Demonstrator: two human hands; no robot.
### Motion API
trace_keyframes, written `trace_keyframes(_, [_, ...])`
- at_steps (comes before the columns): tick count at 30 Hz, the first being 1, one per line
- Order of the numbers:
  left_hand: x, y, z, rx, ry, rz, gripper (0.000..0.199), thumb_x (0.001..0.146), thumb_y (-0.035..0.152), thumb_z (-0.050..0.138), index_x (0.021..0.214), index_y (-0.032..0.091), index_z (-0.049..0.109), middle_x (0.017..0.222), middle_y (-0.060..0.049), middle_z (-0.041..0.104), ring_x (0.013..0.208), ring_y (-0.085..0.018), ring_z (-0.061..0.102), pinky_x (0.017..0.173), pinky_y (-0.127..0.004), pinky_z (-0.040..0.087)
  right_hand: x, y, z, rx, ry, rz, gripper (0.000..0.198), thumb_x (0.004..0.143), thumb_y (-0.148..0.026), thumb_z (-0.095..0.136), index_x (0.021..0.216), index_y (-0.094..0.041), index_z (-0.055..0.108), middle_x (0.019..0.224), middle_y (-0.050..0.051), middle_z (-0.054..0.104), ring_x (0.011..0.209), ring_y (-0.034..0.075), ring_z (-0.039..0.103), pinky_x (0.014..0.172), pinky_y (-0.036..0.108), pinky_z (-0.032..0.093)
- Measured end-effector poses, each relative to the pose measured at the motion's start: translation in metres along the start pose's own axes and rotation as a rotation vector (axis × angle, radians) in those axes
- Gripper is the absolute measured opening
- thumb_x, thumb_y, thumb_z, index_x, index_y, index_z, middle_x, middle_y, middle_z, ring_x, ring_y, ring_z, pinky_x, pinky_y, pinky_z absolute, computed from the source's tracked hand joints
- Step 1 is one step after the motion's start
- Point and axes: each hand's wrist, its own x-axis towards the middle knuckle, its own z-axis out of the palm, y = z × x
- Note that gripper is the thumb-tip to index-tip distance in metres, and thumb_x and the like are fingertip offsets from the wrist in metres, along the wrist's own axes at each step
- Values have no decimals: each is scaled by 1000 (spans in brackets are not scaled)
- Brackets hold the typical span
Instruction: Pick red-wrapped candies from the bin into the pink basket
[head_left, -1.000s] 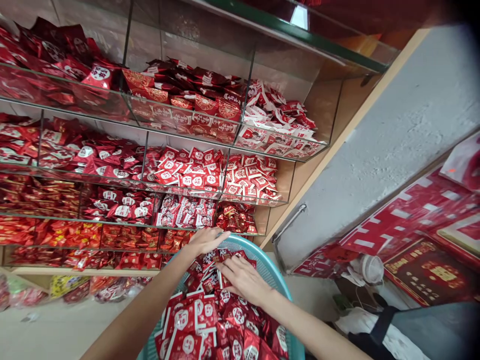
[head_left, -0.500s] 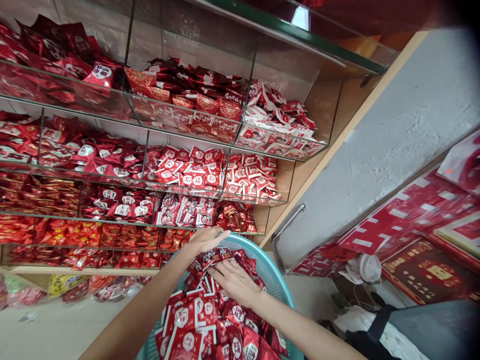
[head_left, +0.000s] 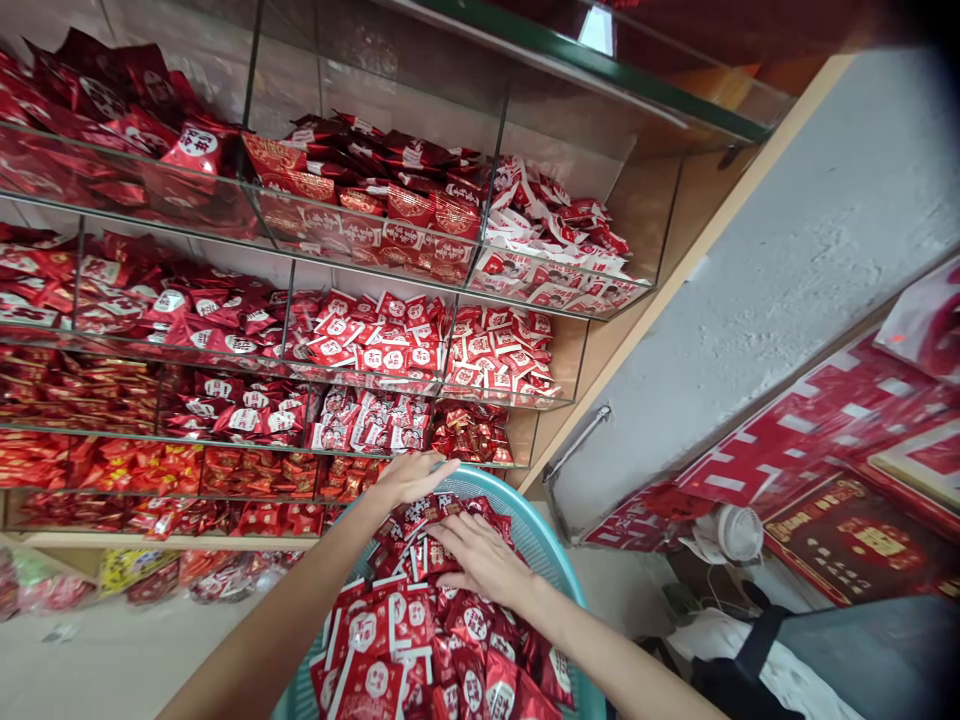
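A turquoise plastic basket [head_left: 551, 545] stands in front of me, heaped with small red candy packets [head_left: 409, 620] bearing white labels. At its far rim is my left hand [head_left: 411, 480], curled over the edge with some fingers hidden behind it. My right hand [head_left: 480, 560] lies palm down on the packets inside, its fingers stretched out and a little apart. Its fingertips touch dark red packets near the far side; anything under the palm is hidden.
Glass-fronted shelves [head_left: 375, 260] full of red packets rise beyond the basket. A grey wall [head_left: 780, 260] runs along the right, with red boxes [head_left: 862, 540] and a dark chair-like object [head_left: 855, 650] below. Bagged goods [head_left: 135, 575] lie on the floor at left.
My right hand has shifted slightly toward the right and its fingers have lifted and straightened on the packets. My left hand stays at the rim.
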Motion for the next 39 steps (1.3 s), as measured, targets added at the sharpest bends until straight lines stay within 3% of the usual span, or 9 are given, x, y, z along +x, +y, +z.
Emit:
trace_keyframes(5, [-1, 1, -2, 1, -5, -15, 70, 79, 72, 13, 116, 31, 57, 113, -4, 63, 103, -31, 56, 87, -44, 41, -8, 3, -2, 84, 6, 51, 59, 79, -49, 56, 129, -23, 39, 110, 6, 55, 101, 22, 49, 90, 37, 41])
trace_keyframes(12, [-2, 3, -2, 5, -7, -2, 72, 79, 72, 13, 116, 29, 57, 120, -4, 59, 105, -30, 55, 87, -41, 40, -6, -3, 0, 93, -28, 69, 53, 82, -30, 57, 130, -23, 37, 108, 6, 57, 100, 21, 49, 92, 38, 39])
trace_keyframes(20, [-1, 0, 0, 7, -5, 8, 72, 79, 72, 13, 117, 29, 56, 118, -4, 60, 105, -29, 55, 88, -41, 40, 3, 5, -26, 405, 203, 222, 51, 81, -38, 58, 126, -24, 40, 109, 4, 58, 101, 20, 52, 95, 38, 36])
trace_keyframes(23, [-1, 0, 0, -7, 1, 12, 71, 80, 72, 13, 115, 28, 58, 118, -4, 60, 106, -29, 55, 87, -39, 40, 17, 8, -31, 356, 251, 355, 42, 80, -35, 59, 118, -20, 48, 105, 6, 59, 98, 21, 52, 86, 34, 41])
trace_keyframes(28, [-2, 3, -2, 1, -5, 4, 74, 79, 72, 9, 110, 28, 59, 111, -5, 63, 101, -29, 57, 84, -40, 41, 36, 5, -24, 185, 156, 529, 30, 81, -39, 53, 100, -17, 57, 96, 9, 62, 94, 23, 55, 78, 33, 41])
trace_keyframes(39, [-2, 1, -1, -10, -6, 19, 70, 82, 69, 10, 113, 28, 58, 120, -3, 59, 106, -28, 55, 87, -40, 40, 53, -8, -13, 75, 103, 580, 44, 81, -48, 50, 106, -13, 58, 110, 15, 60, 106, 28, 52, 88, 38, 38])
